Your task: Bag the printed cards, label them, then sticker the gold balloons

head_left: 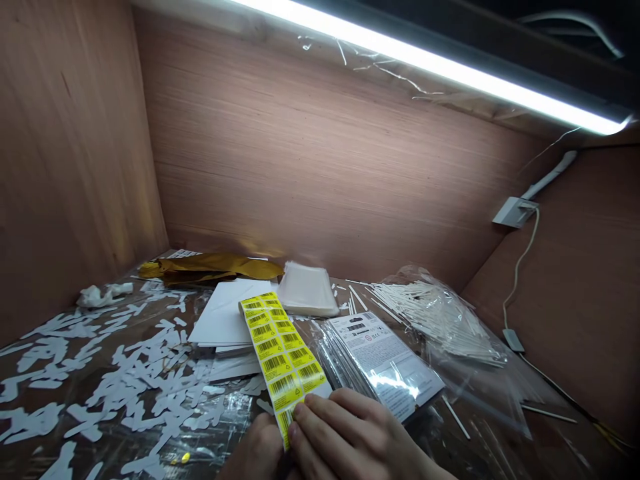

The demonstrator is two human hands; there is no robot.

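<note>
A strip of yellow barcode stickers (280,347) stands up from the bottom middle of the view. My left hand (260,450) and my right hand (350,437) meet at its lower end. Both pinch the strip, the right fingers pressed on its bottom edge. Just right of the strip lies a stack of clear packets with white printed cards (380,357). Behind the strip is a pile of white cards (225,320).
White sticker-backing scraps (115,373) litter the left of the glossy table. A gold foil bag (210,268) and a clear-bag stack (307,290) lie at the back. A plastic bag of white sticks (440,313) sits right. Wooden walls enclose the bench; a cable (520,280) hangs right.
</note>
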